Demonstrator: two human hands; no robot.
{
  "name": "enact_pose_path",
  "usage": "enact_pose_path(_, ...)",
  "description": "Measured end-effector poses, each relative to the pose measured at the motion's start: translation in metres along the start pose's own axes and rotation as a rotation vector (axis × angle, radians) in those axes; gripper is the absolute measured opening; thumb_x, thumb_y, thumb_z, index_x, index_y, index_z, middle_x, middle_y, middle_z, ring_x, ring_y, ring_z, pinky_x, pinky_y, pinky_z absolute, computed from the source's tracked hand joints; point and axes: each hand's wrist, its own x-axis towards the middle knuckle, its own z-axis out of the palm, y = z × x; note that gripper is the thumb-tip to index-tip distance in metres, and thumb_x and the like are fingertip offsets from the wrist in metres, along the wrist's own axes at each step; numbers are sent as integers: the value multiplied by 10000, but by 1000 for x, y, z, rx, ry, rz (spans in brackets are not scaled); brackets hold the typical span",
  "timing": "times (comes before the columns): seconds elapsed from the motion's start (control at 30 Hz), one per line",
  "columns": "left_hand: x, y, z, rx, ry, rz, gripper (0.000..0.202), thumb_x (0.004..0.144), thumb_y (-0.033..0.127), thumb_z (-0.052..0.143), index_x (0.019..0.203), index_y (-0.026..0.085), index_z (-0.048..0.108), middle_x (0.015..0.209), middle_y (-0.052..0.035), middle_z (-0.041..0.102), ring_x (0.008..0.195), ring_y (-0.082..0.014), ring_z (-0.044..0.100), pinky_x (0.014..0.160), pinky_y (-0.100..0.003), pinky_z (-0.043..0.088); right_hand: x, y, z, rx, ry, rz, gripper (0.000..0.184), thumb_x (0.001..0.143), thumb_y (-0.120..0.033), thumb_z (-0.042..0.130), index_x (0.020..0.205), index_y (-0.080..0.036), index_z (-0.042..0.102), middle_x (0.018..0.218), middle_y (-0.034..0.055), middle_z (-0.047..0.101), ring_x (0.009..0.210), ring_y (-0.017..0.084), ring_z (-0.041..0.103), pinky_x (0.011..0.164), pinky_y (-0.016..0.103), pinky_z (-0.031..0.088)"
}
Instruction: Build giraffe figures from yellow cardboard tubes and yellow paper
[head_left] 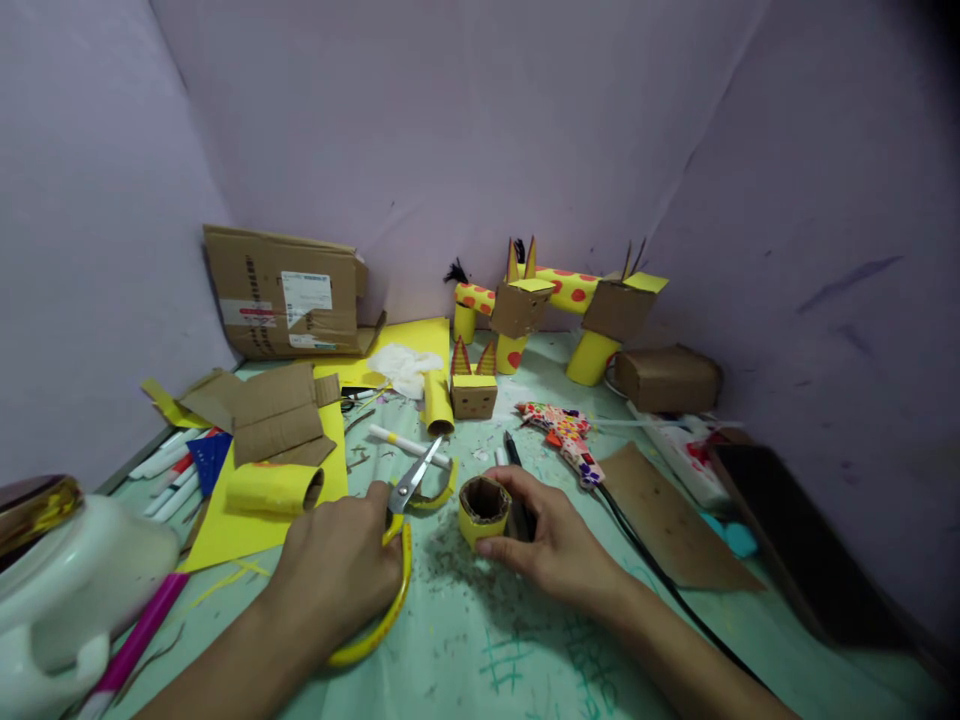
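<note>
My left hand (337,560) is closed around the yellow-handled scissors (417,478), whose blades point up and away, nearly together. Between the thumb and fingers of my right hand (551,540) is a short cardboard tube (481,520) wrapped in yellow paper, its rough open end facing up. A curved yellow-covered strip (442,492) lies just beyond the blades, close to a white marker (397,440). Behind my right fingers a black pen (512,450) lies partly hidden. Small brown scraps are scattered beneath the tube.
Spotted yellow cardboard animals (577,290) and an eared box head (474,395) stand at the back. To the right are a patterned glue gun (562,430) with a black cord, a cardboard sheet (675,520) and a phone (802,540). A white mug (82,580) is at left.
</note>
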Motion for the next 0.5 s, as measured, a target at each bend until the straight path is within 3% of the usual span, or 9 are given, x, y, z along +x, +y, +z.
enact_pose_path(0.2, -3, -8, -2, 34, -66, 55, 255, 750, 289, 399, 926, 184, 550, 824, -150, 697, 810, -353, 663, 611, -410, 458, 1, 2, -2, 14, 72, 4, 407, 592, -151, 784, 958, -242, 631, 917, 27, 665, 861, 233, 578, 792, 363, 410)
enact_pose_path(0.5, 3, -13, -6, 25, -12, -56, 255, 792, 320, 360, 918, 164, 518, 838, -170, 692, 807, -372, 664, 618, -433, 473, 2, 1, 2, -49, 83, 15, 409, 599, -199, 795, 967, -238, 621, 894, 22, 662, 801, 209, 574, 739, 348, 427)
